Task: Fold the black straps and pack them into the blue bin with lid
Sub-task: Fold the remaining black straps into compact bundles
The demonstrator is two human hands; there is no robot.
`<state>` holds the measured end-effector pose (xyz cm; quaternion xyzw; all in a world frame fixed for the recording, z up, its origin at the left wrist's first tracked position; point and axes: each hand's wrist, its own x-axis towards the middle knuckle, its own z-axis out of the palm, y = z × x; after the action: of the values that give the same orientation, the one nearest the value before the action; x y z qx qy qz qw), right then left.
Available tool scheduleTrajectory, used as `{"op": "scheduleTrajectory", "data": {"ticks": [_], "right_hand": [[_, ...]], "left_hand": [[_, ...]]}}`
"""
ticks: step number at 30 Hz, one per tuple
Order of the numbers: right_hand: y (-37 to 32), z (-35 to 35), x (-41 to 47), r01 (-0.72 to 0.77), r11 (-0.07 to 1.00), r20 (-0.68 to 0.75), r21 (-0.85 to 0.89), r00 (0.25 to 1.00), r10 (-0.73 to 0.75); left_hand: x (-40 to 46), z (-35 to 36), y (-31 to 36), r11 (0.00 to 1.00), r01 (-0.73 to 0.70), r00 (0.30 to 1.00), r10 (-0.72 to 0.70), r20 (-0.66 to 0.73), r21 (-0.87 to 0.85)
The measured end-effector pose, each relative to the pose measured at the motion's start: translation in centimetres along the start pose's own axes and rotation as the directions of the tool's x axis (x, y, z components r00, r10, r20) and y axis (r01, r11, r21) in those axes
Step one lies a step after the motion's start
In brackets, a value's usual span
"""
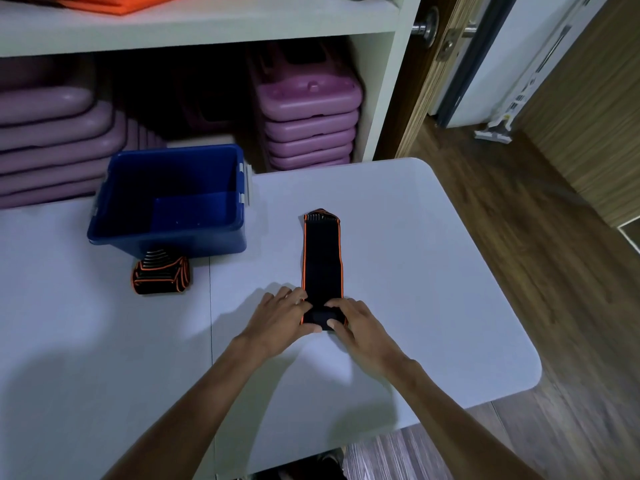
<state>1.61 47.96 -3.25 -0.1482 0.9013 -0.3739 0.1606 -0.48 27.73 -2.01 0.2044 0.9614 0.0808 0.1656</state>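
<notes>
A black strap with orange edges (322, 261) lies stretched out on the white table (433, 271), running away from me. Its near end is rolled over, and my left hand (280, 315) and my right hand (356, 322) both pinch that rolled end from either side. A second black strap (160, 275), folded into a bundle, rests on the table in front of the blue bin (166, 233). The bin stands open at the table's far left, with dark contents in its left half that I cannot make out. No lid is in view.
Behind the table a white shelf unit (377, 98) holds stacked purple step platforms (308, 126) and orange fabric (114, 3) above. A wooden door edge (433, 81) and wood floor (519, 220) lie to the right. The table's rounded right edge sits near my right arm.
</notes>
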Motion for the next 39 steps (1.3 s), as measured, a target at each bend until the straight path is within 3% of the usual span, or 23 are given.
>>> {"op": "scheduleTrajectory", "data": {"ticks": [4,10,20,24,27,29,31,33,37,39], "right_hand": [[0.1,-0.4,0.8,-0.019,0.999,0.029,0.037,0.999,0.018],[0.2,-0.3,1.7,-0.093,0.990,0.017,0.107,0.996,0.092],[-0.4,1.2,1.6,-0.176,0.984,-0.178,-0.022,0.969,0.169],[0.2,1.5,0.4,-0.086,0.976,-0.197,-0.202,0.979,0.045],[0.7,1.7,0.4,-0.054,0.932,-0.200,-0.359,0.980,-0.021],[0.8,1.5,0.9,-0.057,0.911,-0.226,-0.408,0.973,-0.040],[1.0,1.4,1.1,-0.043,0.895,-0.224,-0.445,0.972,-0.065],[1.3,1.1,1.1,-0.023,0.872,-0.208,-0.489,0.974,-0.091],[1.2,0.5,1.4,-0.013,0.864,-0.153,-0.503,0.985,-0.074],[1.1,0.1,1.8,0.002,0.891,-0.096,-0.455,0.994,-0.051]], "left_hand": [[-0.1,0.6,-0.8,0.987,0.002,1.000,-0.002,-0.002,-0.158],[-0.6,2.1,-1.1,0.919,0.086,0.987,-0.132,-0.096,-0.385],[0.9,1.3,0.0,0.900,0.228,0.959,-0.274,-0.074,-0.371],[2.0,0.5,0.4,0.903,0.325,0.929,-0.360,-0.082,-0.281],[2.1,-0.1,0.3,0.863,0.381,0.882,-0.447,-0.149,-0.332],[1.8,0.4,0.1,0.887,0.263,0.889,-0.375,-0.261,-0.379],[1.2,1.5,-0.3,0.949,0.047,0.903,-0.174,-0.392,-0.312],[0.4,2.5,-0.8,0.953,-0.080,0.907,-0.052,-0.418,-0.292],[-0.3,3.1,-2.4,0.955,-0.120,0.949,0.030,-0.315,-0.272],[0.1,2.8,-2.4,0.959,-0.126,0.941,0.034,-0.337,-0.254]]}}
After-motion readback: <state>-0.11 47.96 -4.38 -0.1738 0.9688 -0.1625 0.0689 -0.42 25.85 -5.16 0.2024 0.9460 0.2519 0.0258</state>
